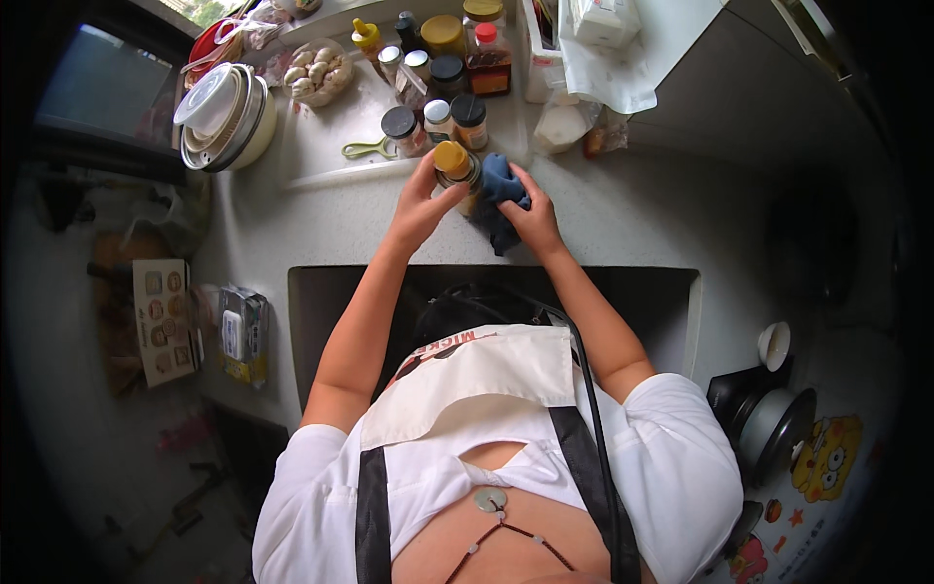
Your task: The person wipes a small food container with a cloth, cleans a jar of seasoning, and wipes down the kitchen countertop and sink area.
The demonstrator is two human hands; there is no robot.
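Over the counter, my left hand (425, 207) is wrapped round a jar with a yellow-orange lid (450, 159), held near the front edge of the white tray. My right hand (535, 218) grips a bunched blue cloth (499, 179) close against the jar's right side; the cloth's darker end hangs down toward the sink. Whether the cloth touches the jar, I cannot tell. Just behind the jar stand a black-lidded jar (400, 125), a white-lidded jar (438, 112) and another black-lidded jar (469, 115). A green-handled peeler (368, 150) lies left of them.
The white tray (309, 165) also bears a bag of garlic (316, 74), a yellow squeeze bottle (366, 35) and a red-capped jar (488, 63). Stacked bowls (255, 131) stand at left. Below my arms is the sink (309, 292). A wipes pack (243, 336) sits left of it.
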